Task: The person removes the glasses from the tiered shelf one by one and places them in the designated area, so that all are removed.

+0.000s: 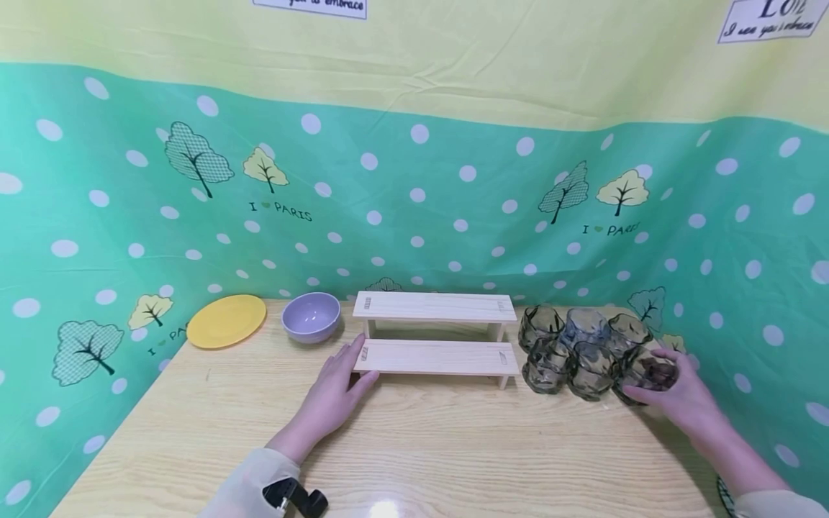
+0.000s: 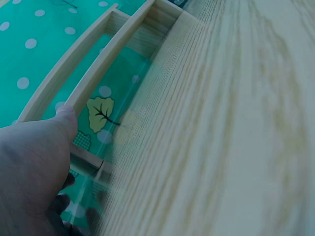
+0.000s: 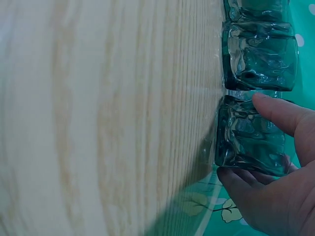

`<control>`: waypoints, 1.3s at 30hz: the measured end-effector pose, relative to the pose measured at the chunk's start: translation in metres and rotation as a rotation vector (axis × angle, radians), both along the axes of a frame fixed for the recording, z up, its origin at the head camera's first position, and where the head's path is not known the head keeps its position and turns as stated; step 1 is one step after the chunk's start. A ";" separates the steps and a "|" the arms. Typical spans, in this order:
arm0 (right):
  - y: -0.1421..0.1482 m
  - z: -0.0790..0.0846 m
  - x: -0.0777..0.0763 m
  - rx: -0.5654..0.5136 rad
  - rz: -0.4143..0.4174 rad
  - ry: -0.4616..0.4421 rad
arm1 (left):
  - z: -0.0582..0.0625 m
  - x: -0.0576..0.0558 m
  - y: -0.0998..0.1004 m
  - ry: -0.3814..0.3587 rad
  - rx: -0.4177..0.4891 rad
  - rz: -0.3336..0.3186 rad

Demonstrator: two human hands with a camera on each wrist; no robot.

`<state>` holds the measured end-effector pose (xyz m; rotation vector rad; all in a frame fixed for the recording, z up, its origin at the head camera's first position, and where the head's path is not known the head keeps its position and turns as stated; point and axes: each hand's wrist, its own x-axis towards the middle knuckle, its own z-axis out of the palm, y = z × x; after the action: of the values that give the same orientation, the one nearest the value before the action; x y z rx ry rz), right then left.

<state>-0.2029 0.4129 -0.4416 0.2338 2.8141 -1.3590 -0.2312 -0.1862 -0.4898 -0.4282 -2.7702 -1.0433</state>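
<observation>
My right hand (image 1: 689, 396) grips a smoky see-through glass (image 3: 251, 135) at the front right of a cluster of similar glasses (image 1: 592, 367). In the right wrist view, its thumb lies on one side of that glass and its fingers on the other, with the glass standing on the table. My left hand (image 1: 333, 388) rests at the left end of a two-step wooden shelf (image 1: 434, 356). Its thumb touches the lower step's front edge, while the other fingers extend along the left side. Part of those fingers is hidden in the left wrist view.
A purple bowl (image 1: 311, 318) stands left of the shelf, and a yellow plate (image 1: 227, 321) lies further left. Behind and beside the wooden table (image 1: 453, 446) hangs a green polka-dot cloth (image 1: 414, 216). The glasses stand close together, right of the shelf.
</observation>
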 end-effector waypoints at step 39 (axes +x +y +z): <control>-0.010 0.007 0.009 0.003 0.047 0.014 | 0.001 0.007 -0.005 -0.004 0.007 0.006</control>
<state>-0.1935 0.4031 -0.4351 0.1577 2.8139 -1.3526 -0.2246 -0.1908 -0.4888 -0.4166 -2.7691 -1.0539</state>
